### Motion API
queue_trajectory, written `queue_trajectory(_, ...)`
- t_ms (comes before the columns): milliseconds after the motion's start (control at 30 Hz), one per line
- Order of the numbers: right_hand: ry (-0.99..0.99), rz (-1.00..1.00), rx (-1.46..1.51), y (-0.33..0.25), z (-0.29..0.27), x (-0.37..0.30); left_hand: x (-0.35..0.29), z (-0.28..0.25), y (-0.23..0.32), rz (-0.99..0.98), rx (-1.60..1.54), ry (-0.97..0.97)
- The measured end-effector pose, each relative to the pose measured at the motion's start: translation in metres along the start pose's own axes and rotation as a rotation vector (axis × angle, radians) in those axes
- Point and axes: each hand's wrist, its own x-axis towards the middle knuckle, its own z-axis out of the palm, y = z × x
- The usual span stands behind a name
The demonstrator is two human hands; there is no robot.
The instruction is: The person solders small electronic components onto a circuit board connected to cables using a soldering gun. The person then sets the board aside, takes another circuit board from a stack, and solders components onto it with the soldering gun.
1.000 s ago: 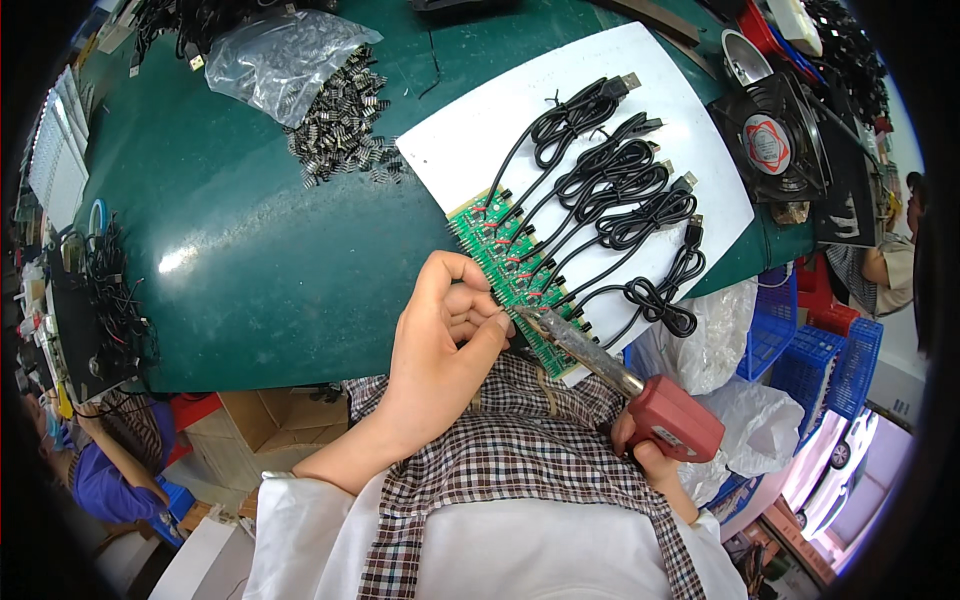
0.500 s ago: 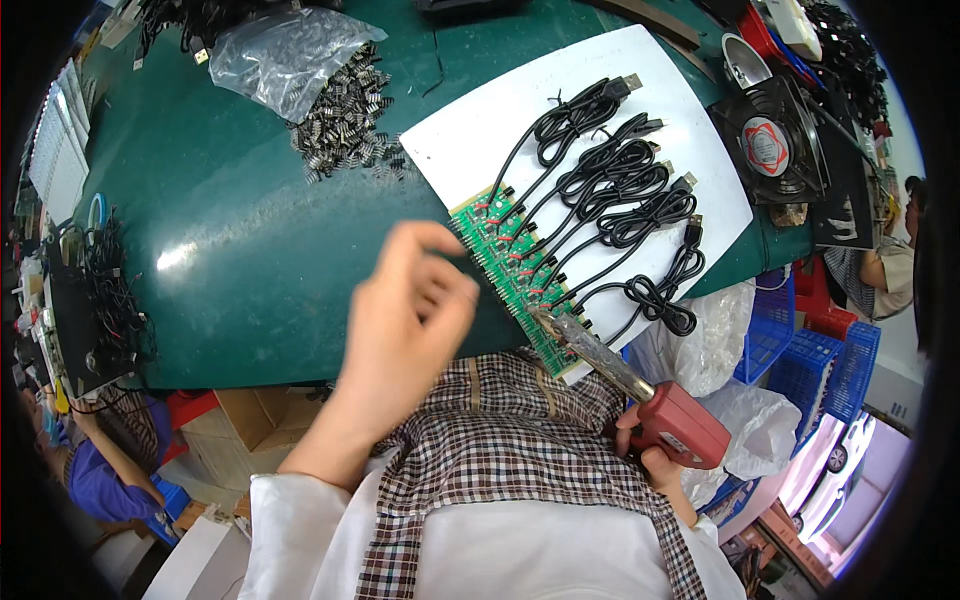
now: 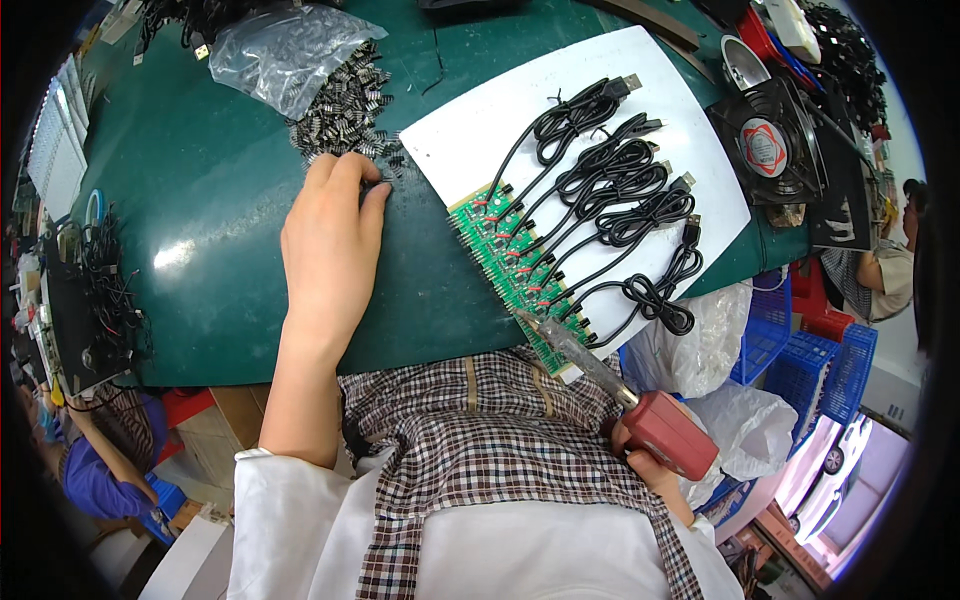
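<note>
My left hand [image 3: 335, 235] reaches to the near edge of a heap of small metal-pinned connectors [image 3: 345, 115]. Its fingers are bent and pressed together; whatever lies between the tips is hidden. My right hand [image 3: 650, 468] is closed round the red handle of a soldering iron [image 3: 672, 436], partly covered by it. The iron's tip is over the near end of a green circuit board panel [image 3: 500, 255]. Several black USB cables [image 3: 612, 172], coiled and tied, run from the panel across a white sheet [image 3: 480, 115].
A crumpled clear plastic bag [image 3: 290, 60] partly covers the connector heap. At the right stands a black fan [image 3: 765, 145], with blue crates [image 3: 805, 370] below it. More dark cables [image 3: 115, 290] lie at the table's left edge. Other people sit at both sides.
My left hand has moved from beside the circuit board panel, away and left, to the connector heap. The soldering iron has shifted slightly to the left.
</note>
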Motion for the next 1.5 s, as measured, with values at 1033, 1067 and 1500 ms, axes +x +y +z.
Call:
queue_trajectory(1033,-0.056,0.106,0.301,-0.043,0.012,0.024,-0.045,-0.012,0.024,-0.056,-0.126,-0.146)
queue_trajectory(1067,-0.026,0.109,0.318,-0.044,0.013,0.024,-0.046,-0.013,0.027,-0.096,-0.171,-0.155)
queue_trajectory(1500,0.01,0.104,0.333,-0.047,0.015,0.025,-0.042,-0.013,0.022,0.047,-0.11,-0.185)
